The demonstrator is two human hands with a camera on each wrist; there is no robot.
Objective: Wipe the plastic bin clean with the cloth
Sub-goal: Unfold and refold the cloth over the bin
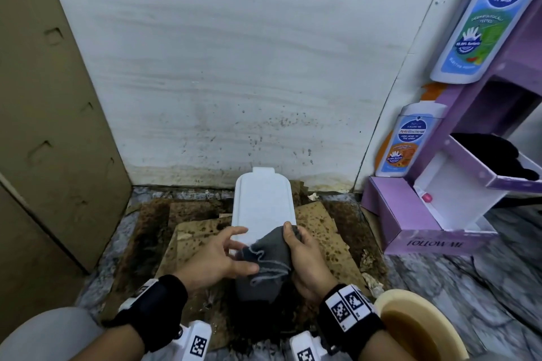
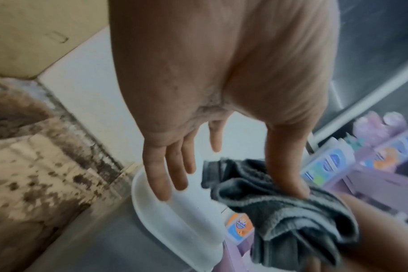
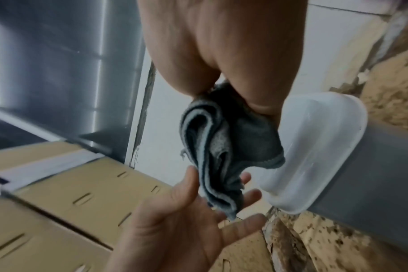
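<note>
The plastic bin is grey-bodied (image 3: pixel 373 193) with a white lid (image 1: pixel 262 205) and lies on stained cardboard in the middle of the head view. A dark grey cloth (image 1: pixel 268 255) hangs bunched over the lid's near end. My right hand (image 1: pixel 305 258) grips the cloth's top, fingers curled round it (image 3: pixel 233 82). My left hand (image 1: pixel 223 255) is spread beside the cloth, fingers straight, over the lid's left edge. In the left wrist view its thumb (image 2: pixel 287 176) touches the cloth (image 2: pixel 280 208). The right wrist view shows the left palm (image 3: pixel 179 217) open under the cloth's hanging end (image 3: pixel 221 143).
Brown cardboard boxes (image 1: pixel 44 126) stand on the left. A white wall panel (image 1: pixel 234 67) stands behind the bin. A purple display stand (image 1: pixel 440 214) with wash bottles (image 1: pixel 407 141) is on the right. A beige basin (image 1: pixel 416 328) of brown water sits at my right wrist. Stained cardboard (image 1: pixel 319 231) covers the floor.
</note>
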